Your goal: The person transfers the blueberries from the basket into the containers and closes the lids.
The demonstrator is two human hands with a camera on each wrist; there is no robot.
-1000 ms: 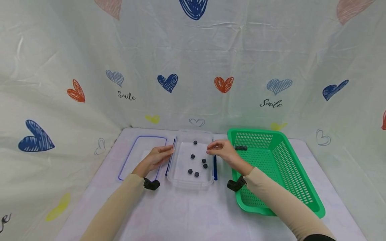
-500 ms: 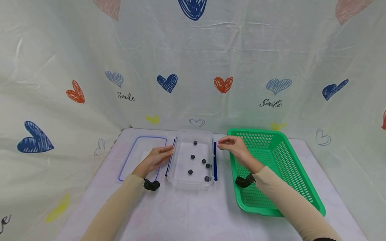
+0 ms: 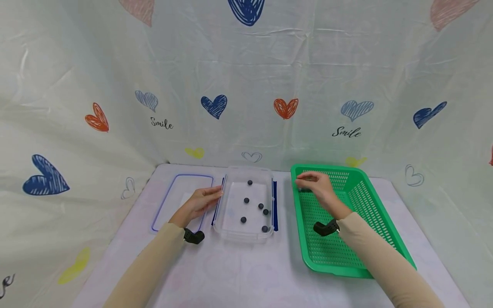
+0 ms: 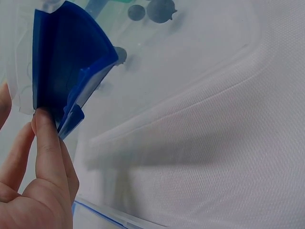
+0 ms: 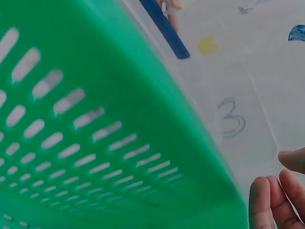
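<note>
Several dark blueberries (image 3: pixel 246 200) lie scattered on the floor of a clear plastic box (image 3: pixel 242 235). At the box's left side, my left hand (image 3: pixel 199 204) touches with fairly straight fingers. In the left wrist view, its fingertips meet a blue latch flap (image 4: pixel 71 57) that hangs outward from the box. My right hand (image 3: pixel 317 187) hovers over the back left corner of a green basket (image 3: pixel 302 239). Its thumb and fingers stand apart in the right wrist view, with nothing seen between them. Dark blueberries (image 3: pixel 305 190) show just under that hand, partly hidden by it.
A clear lid (image 3: pixel 165 201) with a blue seal lies left of the box, partly behind the left hand. A second blue latch flap (image 3: pixel 275 205) spreads from the box's right side, between box and basket. A heart-printed sheet (image 3: pixel 246 77) hangs behind the table.
My right hand has moved right, from over the box to over the basket's corner. Two blueberries at the box's front have shifted right, one clearly. The left hand stays in place.
</note>
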